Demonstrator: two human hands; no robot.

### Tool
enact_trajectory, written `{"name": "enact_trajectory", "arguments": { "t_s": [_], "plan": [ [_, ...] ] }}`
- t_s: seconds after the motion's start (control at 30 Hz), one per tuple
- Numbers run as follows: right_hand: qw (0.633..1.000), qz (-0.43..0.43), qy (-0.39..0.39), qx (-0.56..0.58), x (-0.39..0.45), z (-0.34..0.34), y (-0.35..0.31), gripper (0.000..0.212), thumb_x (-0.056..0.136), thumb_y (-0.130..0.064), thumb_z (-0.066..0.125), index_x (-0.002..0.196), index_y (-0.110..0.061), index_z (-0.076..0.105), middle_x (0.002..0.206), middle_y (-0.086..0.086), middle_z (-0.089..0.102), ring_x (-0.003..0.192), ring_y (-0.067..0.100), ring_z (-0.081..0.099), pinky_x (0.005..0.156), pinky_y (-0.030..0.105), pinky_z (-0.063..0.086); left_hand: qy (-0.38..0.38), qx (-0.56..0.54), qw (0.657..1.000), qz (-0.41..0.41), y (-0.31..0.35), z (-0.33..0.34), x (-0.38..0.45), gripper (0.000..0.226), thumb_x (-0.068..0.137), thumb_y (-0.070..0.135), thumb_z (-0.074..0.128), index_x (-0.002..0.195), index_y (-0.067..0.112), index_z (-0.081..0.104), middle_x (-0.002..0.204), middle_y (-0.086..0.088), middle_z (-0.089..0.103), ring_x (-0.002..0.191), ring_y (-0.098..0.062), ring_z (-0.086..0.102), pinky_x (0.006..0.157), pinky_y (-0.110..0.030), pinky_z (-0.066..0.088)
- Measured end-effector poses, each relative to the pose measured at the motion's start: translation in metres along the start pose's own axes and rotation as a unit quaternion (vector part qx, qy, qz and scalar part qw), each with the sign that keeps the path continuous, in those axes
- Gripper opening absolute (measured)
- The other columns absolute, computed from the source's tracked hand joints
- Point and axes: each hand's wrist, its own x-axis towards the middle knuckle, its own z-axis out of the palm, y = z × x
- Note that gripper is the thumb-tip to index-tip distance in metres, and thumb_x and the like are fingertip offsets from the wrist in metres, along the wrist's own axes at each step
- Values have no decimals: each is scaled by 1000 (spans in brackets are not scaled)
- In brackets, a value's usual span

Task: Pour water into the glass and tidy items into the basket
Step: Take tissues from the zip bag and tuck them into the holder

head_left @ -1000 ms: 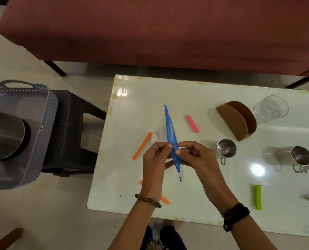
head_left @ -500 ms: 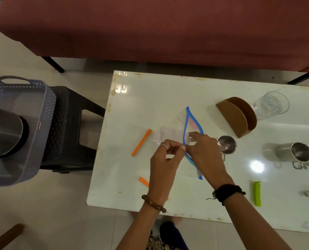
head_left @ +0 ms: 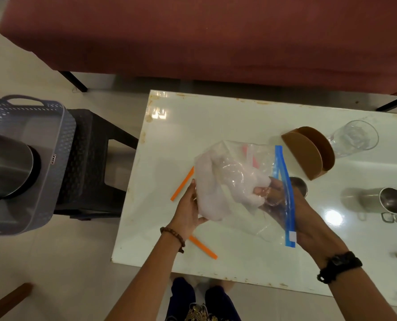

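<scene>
Over a white table [head_left: 216, 126], two hands hold a clear zip bag [head_left: 241, 181] with a blue seal strip. The left hand [head_left: 188, 212] grips the bag's closed end from outside; the right hand [head_left: 292, 209] reaches in through the open mouth, its fingers [head_left: 265, 192] showing through the plastic. Two orange sticks [head_left: 182, 184] [head_left: 203, 247] lie on the table near the left hand. A brown holder [head_left: 306, 154] stands beside a glass [head_left: 355, 137], with two steel mugs [head_left: 298, 185] [head_left: 387, 201] nearby. To the left, a grey basket [head_left: 53, 158] rests on a dark stool [head_left: 93, 158] and holds a steel jug [head_left: 5, 165].
</scene>
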Motion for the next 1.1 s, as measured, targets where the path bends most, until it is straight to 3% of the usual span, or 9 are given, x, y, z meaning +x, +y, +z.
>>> {"name": "enact_trajectory", "arguments": {
  "t_s": [0.1,0.27,0.47,0.6,0.7,0.8,0.9,1.0,1.1],
  "plan": [
    [997,1,66,-34,6,-6,6,6,74,-11,57,78,-8,59,57,1,71,53,10,68,47,23,56,37,-2,995,94,10,-4,5,20,90,28,52,97,15,65,107,-9,64,105,-25,58,94,-44,43],
    [962,-55,128,-233,-2,-12,19,15,89,-11,58,85,-1,68,84,-1,73,80,10,69,66,21,56,223,105,949,197,42,-31,12,17,87,17,59,71,19,55,79,-1,55,74,-15,51,63,-22,45],
    [952,-79,198,-218,-15,-1,19,11,87,-7,56,89,4,58,101,26,63,86,25,57,88,51,49,301,264,896,191,63,-81,23,22,89,19,57,103,1,55,100,-12,54,91,-23,49,66,-27,43],
    [951,-110,202,-206,-24,5,14,11,89,-6,53,87,-14,60,93,4,66,88,21,61,84,42,52,322,403,843,157,57,-79,19,35,86,11,59,117,-3,50,121,-25,52,104,-35,52,86,-37,45],
    [946,-148,186,-219,-29,12,9,12,90,-5,50,88,-15,56,90,0,66,86,18,63,76,32,55,350,411,786,301,43,-44,2,37,87,7,58,120,-3,47,131,-20,43,118,-32,45,99,-29,38],
    [978,-140,147,-58,-34,23,6,19,89,-2,49,85,-19,56,78,-5,70,75,11,69,62,21,56,266,215,872,349,19,13,-23,23,92,16,50,116,13,52,117,2,52,112,-15,47,90,-8,38],
    [979,-91,101,150,-38,34,10,20,81,1,54,97,-9,59,86,2,74,79,13,71,60,21,57,78,-133,983,103,2,55,-41,40,91,46,42,110,15,57,109,-4,60,119,-24,50,96,-32,42],
    [977,-41,107,182,-45,39,23,24,81,4,51,103,-4,58,87,7,74,75,14,72,57,21,56,-103,-252,961,41,-6,69,-47,63,89,60,29,112,12,64,115,-10,67,111,-27,60,91,-42,51],
    [983,-10,140,118,-50,33,37,20,87,4,49,103,-7,55,91,6,72,72,12,72,56,20,56,-168,-272,945,71,3,75,-46,57,91,55,22,123,22,56,124,-10,62,114,-26,59,86,-50,48]
  ]
}}
